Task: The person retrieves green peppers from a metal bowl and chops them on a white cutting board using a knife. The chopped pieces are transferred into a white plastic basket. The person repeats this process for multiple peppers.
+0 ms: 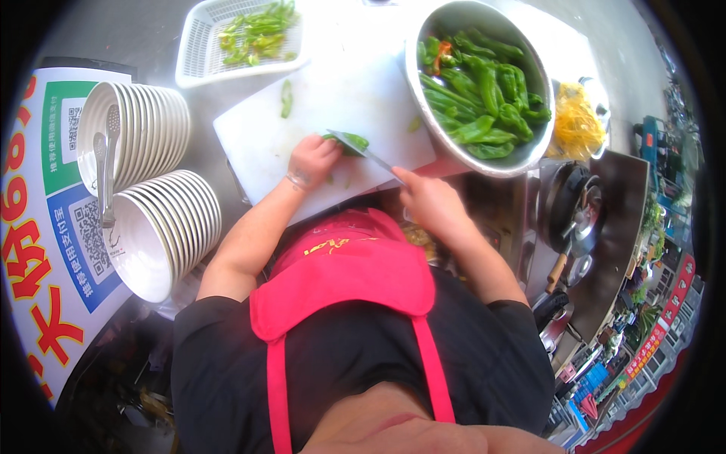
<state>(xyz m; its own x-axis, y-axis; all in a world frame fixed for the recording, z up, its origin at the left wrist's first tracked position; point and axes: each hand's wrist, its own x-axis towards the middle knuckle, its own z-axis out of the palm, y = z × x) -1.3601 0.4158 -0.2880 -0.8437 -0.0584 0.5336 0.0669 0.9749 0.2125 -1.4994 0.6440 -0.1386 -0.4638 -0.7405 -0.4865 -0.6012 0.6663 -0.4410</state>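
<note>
A green pepper (355, 140) lies on the white cutting board (255, 133) in front of me. My left hand (315, 160) presses on its left end with the fingers bent. In my right hand (429, 198) is a knife (374, 159) gripped by its handle, the blade slanting across the pepper. I cannot tell how deep the edge sits. A strip of green pepper (286, 99) rests farther up the board, and a few small green bits are scattered near my left hand. To the right, a large metal bowl (418, 93) holds many whole green peppers (482, 85) and an orange-red one.
A white plastic basket (190, 57) with cut pepper pieces (255, 34) stands beyond the board. Two stacks of white bowls (170, 227) with metal tongs (105, 170) are at left. A yellow bundle in plastic (575, 122) and a wok (561, 198) are at right.
</note>
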